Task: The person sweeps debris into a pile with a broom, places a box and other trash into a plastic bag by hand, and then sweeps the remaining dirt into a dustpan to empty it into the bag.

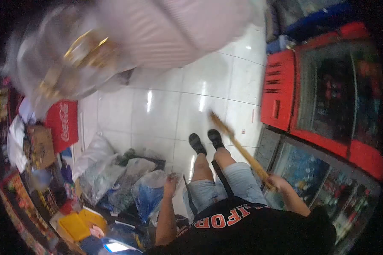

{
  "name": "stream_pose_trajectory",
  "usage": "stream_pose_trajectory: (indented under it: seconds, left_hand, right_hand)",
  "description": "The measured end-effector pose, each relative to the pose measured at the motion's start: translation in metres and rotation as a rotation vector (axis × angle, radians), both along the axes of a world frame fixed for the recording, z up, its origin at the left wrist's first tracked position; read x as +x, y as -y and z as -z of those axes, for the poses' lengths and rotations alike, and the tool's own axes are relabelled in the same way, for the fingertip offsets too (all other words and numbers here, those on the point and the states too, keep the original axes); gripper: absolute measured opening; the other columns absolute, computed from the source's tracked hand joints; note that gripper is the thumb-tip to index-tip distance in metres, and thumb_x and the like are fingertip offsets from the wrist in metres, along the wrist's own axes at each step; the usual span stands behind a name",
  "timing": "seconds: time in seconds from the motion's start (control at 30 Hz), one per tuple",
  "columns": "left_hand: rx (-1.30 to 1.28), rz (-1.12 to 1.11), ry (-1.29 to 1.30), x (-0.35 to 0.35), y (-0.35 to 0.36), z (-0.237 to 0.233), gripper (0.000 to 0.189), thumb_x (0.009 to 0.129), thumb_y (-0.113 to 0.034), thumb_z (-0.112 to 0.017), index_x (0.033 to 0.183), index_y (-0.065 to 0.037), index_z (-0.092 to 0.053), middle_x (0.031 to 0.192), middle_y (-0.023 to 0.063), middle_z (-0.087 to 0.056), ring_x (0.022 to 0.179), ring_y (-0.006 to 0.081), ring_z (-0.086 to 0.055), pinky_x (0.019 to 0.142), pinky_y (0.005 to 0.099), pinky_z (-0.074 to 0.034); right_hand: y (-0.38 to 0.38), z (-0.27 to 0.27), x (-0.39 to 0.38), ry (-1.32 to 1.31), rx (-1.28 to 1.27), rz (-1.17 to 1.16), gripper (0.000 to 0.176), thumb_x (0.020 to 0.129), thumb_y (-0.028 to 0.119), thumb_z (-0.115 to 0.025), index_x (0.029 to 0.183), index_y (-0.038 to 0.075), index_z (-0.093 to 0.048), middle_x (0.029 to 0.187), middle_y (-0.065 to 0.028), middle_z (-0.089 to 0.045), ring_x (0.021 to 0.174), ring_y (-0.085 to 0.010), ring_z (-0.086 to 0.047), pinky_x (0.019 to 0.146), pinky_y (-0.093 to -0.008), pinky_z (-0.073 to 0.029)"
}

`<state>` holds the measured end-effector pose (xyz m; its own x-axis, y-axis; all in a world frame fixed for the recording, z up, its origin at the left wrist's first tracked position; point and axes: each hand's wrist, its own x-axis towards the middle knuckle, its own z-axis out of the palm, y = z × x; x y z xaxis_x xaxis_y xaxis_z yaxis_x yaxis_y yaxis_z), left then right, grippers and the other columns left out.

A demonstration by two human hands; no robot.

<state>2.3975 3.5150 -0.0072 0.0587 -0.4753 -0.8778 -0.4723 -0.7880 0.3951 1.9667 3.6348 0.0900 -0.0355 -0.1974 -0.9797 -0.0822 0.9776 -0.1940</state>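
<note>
1. While my right hand is closed round the near end of the wooden stick, at the lower right of the frame, the stick slants up and left over the white tiled floor. Its far end is blurred, just right of my black shoes.
2. My left hand sits at lower centre, at the top of a clear plastic bag. Whether the fingers pinch the plastic or only rest on it I cannot tell.
3. To handle the stick well, I judge a firm wrap is needed, with the far end kept low over the tiles.
4. Edges: the glass-topped freezer lies just beside my right hand, and the red drinks cooler stands above it at right. A swing that way could strike glass.
5. Other filled bags and a red Coca-Cola panel crowd the left, and a blurred pale shape fills the top.
6. Open room is the bare tile at mid-frame, beyond my feet.
</note>
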Motion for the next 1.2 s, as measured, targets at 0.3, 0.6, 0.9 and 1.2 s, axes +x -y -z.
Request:
stream_pose_trajectory:
  seconds: [0.3, 0.6, 0.9, 1.2]
  left_hand:
    - [-0.277, 0.417, 0.088, -0.041, 0.045, 0.003, 0.04, 0.071, -0.034, -0.047, 0.097, -0.004, -0.045, 0.082, 0.0131, -0.054, 0.078, 0.0256, -0.051, 0.067, 0.033, -0.038]
    - [0.056, 0.372, 0.195, -0.093, 0.093, -0.041, 0.03, 0.071, -0.02, -0.049, 0.095, -0.002, -0.045, 0.082, 0.0105, -0.053, 0.073, 0.0189, -0.052, 0.061, 0.0274, -0.041]
    - [0.021, 0.463, 0.096, -0.236, 0.164, -0.044, 0.026, 0.072, -0.02, -0.05, 0.091, -0.002, -0.047, 0.077, 0.0118, -0.054, 0.074, 0.0211, -0.052, 0.064, 0.0281, -0.039]
    - [0.002, 0.396, -0.079, -0.231, 0.18, -0.016, 0.035, 0.07, -0.024, -0.05, 0.097, -0.002, -0.044, 0.082, 0.0111, -0.054, 0.074, 0.0199, -0.052, 0.063, 0.0275, -0.039]
  right_hand:
    - [-0.118, 0.056, 0.014, -0.077, 0.211, 1.358, 0.015, 0.074, 0.016, -0.044, 0.069, 0.002, -0.045, 0.057, -0.0083, -0.045, 0.045, -0.0157, -0.044, 0.039, -0.0267, -0.038]
    - [0.298, 0.321, -0.027, 0.117, -0.238, 2.045, 0.022, 0.071, 0.015, -0.037, 0.09, 0.004, -0.038, 0.082, -0.0092, -0.042, 0.073, -0.0216, -0.042, 0.059, -0.0344, -0.041]
    - [0.497, 0.213, -0.166, 0.52, -0.593, 1.557, 0.01, 0.064, 0.009, -0.051, 0.071, 0.006, -0.043, 0.059, -0.0031, -0.043, 0.049, -0.0123, -0.042, 0.041, -0.0204, -0.037]
    - [0.274, 0.069, -0.089, 0.115, -0.193, 1.319, 0.029, 0.067, 0.014, -0.052, 0.092, 0.005, -0.042, 0.068, -0.0028, -0.042, 0.052, -0.0107, -0.043, 0.043, -0.0218, -0.037]
